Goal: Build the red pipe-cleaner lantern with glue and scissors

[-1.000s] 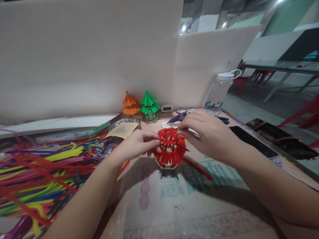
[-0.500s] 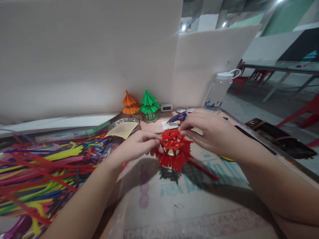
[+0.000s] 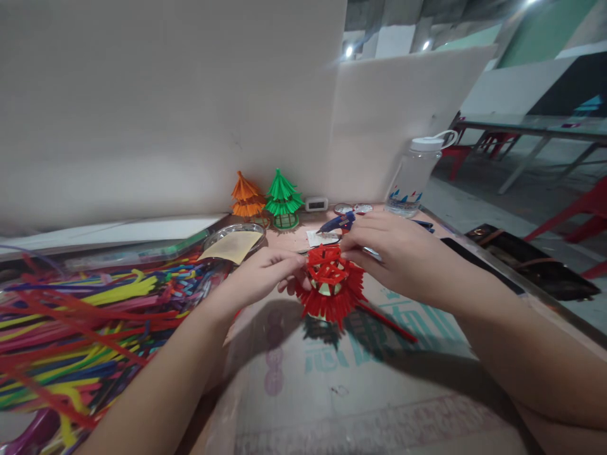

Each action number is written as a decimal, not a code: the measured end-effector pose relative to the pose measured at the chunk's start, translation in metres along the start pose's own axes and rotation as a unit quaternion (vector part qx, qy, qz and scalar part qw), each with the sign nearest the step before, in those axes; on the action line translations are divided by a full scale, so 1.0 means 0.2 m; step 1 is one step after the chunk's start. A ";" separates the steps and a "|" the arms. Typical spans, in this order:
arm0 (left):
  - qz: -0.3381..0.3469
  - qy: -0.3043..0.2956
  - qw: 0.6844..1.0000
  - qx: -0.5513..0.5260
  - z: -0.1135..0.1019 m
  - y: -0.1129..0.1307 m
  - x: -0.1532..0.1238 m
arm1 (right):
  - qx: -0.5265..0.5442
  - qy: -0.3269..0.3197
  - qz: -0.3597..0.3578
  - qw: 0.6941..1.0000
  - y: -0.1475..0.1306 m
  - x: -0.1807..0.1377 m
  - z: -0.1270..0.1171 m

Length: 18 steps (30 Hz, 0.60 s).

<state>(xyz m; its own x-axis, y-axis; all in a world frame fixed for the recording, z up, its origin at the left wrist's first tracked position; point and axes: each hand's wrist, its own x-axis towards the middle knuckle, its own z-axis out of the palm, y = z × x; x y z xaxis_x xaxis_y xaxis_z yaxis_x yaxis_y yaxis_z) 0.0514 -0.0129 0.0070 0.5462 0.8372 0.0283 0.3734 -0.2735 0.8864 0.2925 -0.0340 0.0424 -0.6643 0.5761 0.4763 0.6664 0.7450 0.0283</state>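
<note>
A small red pavilion model [image 3: 329, 287] made of fringed strips is held just above the table, top tilted toward me. My left hand [image 3: 258, 281] pinches its left side with thumb and fingertips. My right hand [image 3: 396, 256] grips its upper right edge with closed fingers, and something pale and slim shows under the palm. A loose red strip [image 3: 386, 322] lies on the table to the lower right of the model.
A heap of coloured strips [image 3: 85, 322] fills the left. Finished orange [image 3: 247, 197] and green [image 3: 283, 199] pavilions stand at the white back board. A glass dish [image 3: 234, 243], blue glue gun [image 3: 337, 222], water bottle [image 3: 415, 174] and dark phone [image 3: 478, 265] lie around.
The red model has been turned and tipped, its fringe now flaring outward and its top facing me. Both hands kept hold and shifted only slightly.
</note>
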 end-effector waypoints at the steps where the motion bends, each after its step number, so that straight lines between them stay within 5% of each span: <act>1: 0.001 0.000 1.000 0.004 0.00 0.00 0.00 | -0.001 -0.006 0.001 1.000 0.00 0.00 0.00; 18: 0.020 -0.021 1.000 0.000 0.01 -0.03 0.02 | -0.001 -0.048 0.025 0.999 -0.02 0.00 -0.02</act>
<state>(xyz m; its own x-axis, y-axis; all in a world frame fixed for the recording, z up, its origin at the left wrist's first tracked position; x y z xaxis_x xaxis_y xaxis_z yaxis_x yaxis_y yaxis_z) 0.0529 -0.0085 0.0007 0.5911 0.8054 0.0442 0.3507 -0.3060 0.8851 0.2920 -0.0389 0.0459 -0.6595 0.6421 0.3908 0.7004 0.7137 0.0091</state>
